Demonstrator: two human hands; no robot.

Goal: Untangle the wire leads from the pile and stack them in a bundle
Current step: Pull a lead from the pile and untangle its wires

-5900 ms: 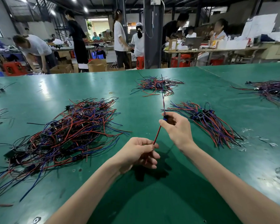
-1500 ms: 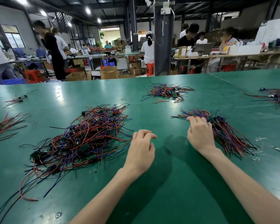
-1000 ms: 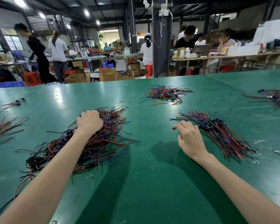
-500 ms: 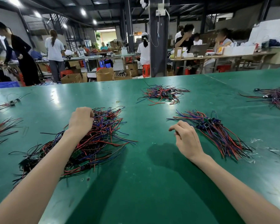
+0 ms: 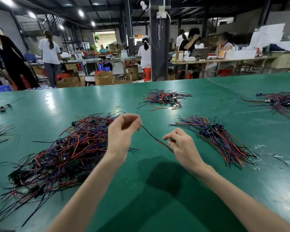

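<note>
Green table: tangled pile at 9 o'clock, bundle at 3. L hand has left the pile, now pinching 1 dark wire lead up top; R hand, fingers half curled, grips its low end. Lead's free, so bundle next.

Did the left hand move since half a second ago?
Yes. The left hand lifted off the tangled pile and moved right, now pinching a wire lead.
</note>
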